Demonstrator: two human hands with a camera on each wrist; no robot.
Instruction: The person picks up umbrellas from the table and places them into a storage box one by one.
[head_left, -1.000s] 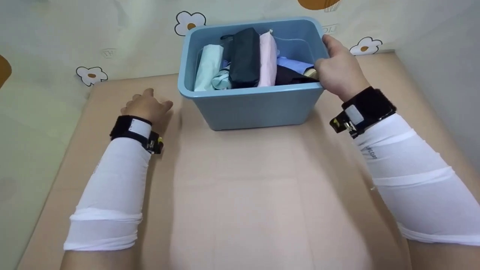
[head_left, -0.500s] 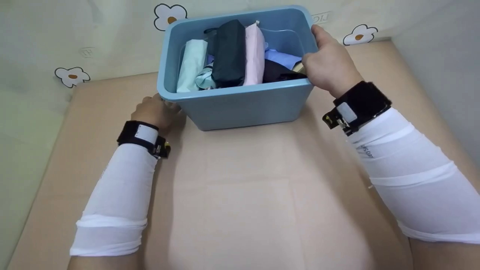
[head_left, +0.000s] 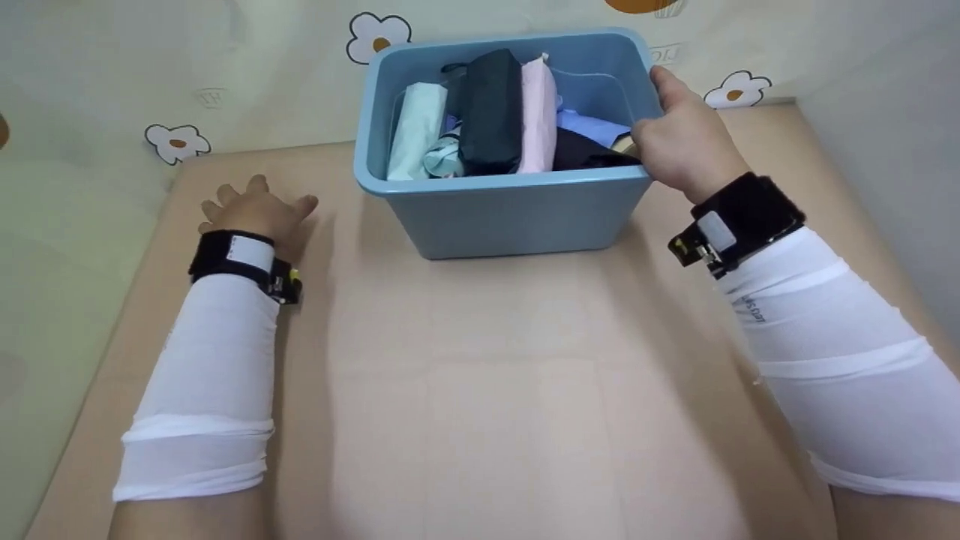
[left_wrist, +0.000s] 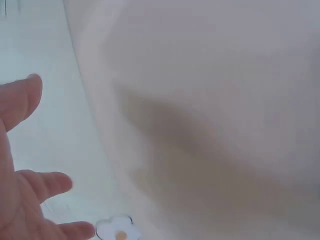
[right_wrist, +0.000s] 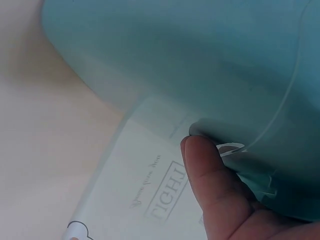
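Observation:
A light-blue plastic bin [head_left: 517, 217] stands at the back of the table, holding several folded fabric bundles. Among them are a mint one [head_left: 417, 131], a dark green one [head_left: 490, 112], a pink one [head_left: 538, 116], a black one [head_left: 589, 154] and a blue one [head_left: 592, 127]. My right hand [head_left: 686, 142] grips the bin's right rim; in the right wrist view one digit [right_wrist: 212, 175] lies against the bin's outer wall. Left of the bin, apart from it, my left hand [head_left: 251, 210] hovers or rests with spread fingers and holds nothing; contact with the table cannot be told.
The table [head_left: 517, 420] has a beige cover. Behind it hangs a pale wall covering [head_left: 285, 67] with flower prints, close to the bin's back. A grey wall [head_left: 885, 112] borders the right side.
My left hand came up to the bin's left side half a second ago, then drew away to the left with fingers spread. My right hand keeps its grip on the rim. The head view shifted.

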